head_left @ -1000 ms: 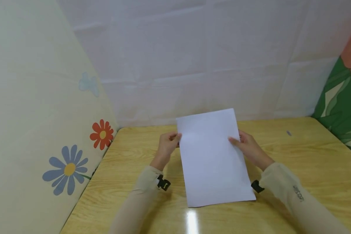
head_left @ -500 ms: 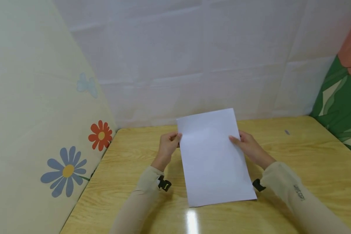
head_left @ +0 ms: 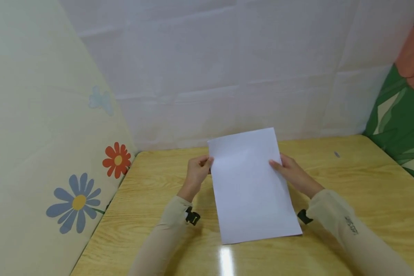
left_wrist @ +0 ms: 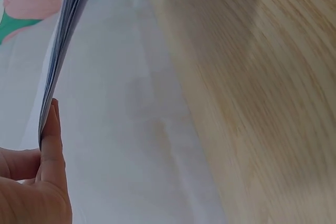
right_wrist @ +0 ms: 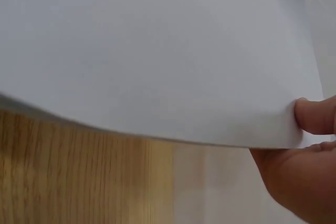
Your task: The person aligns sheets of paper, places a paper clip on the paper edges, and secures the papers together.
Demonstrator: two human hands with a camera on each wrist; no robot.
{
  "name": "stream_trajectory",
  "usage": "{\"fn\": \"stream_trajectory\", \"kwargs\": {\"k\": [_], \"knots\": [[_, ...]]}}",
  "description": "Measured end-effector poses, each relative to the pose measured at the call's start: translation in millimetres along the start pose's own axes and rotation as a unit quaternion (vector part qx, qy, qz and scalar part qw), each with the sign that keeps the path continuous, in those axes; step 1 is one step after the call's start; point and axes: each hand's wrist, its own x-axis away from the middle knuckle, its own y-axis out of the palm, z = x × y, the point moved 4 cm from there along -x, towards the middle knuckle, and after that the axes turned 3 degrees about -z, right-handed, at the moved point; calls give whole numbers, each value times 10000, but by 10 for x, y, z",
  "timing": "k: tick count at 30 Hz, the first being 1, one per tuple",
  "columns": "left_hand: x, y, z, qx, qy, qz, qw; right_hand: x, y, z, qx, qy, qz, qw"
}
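Note:
Both hands hold a stack of white paper [head_left: 252, 191], tilted up above the table. Its front is blank, and the left wrist view shows several layered sheets along the edge of the paper [left_wrist: 63, 40]. The left hand [head_left: 197, 174] pinches the left edge, thumb in front and fingers behind. On the opposite edge, the right hand [head_left: 296, 174] grips with its thumb flat on the front. From the right wrist, the thumb of the right hand [right_wrist: 315, 156] presses on the paper's face, and the stack bows slightly. Most fingers behind the paper are hidden in the head view.
The wood-grain table [head_left: 151, 176] meets a white cloth backdrop [head_left: 179, 76] at its far edge. A small dark mark or object [head_left: 337, 154] lies at the back right. A flower-printed panel [head_left: 27, 153] stands at left, a green floral cloth [head_left: 403, 119] at right.
The hands and paper stay almost still. The surroundings shift slightly left in the head view.

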Motion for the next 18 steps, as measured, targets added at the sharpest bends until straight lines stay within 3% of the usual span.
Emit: {"fn": "stream_trajectory", "kwargs": {"k": [8,18], "knots": [[-24,28,-47,-44,-9,132,9999,23,-47,38,343,112,-179,9992],[-75,62,-54,-69,-49,196,9998,-45,-274,123,857,-111,-148,9962]]}}
